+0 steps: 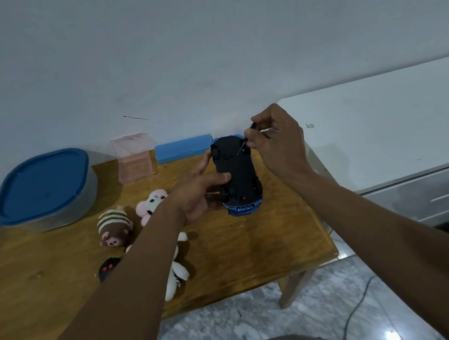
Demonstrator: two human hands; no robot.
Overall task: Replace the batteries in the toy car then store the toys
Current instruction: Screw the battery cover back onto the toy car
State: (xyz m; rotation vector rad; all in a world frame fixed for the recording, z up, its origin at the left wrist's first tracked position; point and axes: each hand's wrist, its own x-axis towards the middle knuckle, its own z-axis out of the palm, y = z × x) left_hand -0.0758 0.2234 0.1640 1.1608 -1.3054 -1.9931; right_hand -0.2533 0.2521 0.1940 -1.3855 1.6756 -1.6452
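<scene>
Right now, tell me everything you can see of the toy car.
The toy car lies upside down, its black plastic-looking underside facing up, blue bodywork showing at the near end. Four black wheels sit at the corners and a red spot marks the near end. The left hand grips its side, thumb across the underside. The right hand pinches a thin screwdriver whose tip meets the underside near the far end. Whether it touches the wooden table is unclear.
</scene>
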